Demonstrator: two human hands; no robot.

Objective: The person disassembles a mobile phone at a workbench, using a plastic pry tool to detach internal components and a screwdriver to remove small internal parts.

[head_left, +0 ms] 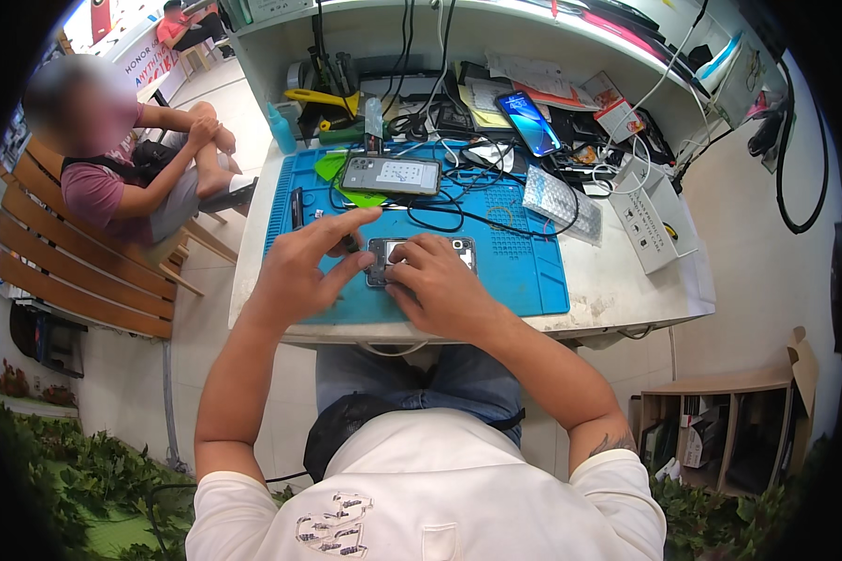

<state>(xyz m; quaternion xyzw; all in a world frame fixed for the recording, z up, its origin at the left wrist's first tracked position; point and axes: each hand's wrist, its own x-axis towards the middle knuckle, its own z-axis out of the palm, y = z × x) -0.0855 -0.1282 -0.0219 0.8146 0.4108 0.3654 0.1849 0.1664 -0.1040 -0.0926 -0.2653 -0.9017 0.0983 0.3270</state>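
Evidently left hand (299, 266) grasps a dark object (351, 244); right hand (447, 288) touches phone (464, 251), grip unclear.

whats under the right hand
A phone, both ends partly showing, on the blue mat. The part beneath the right hand is covered and can't be seen.

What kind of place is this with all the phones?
Probably a phone repair stall: what looks like an opened-up phone lies on a blue work mat, with a gray phone and a lit-up phone farther back.
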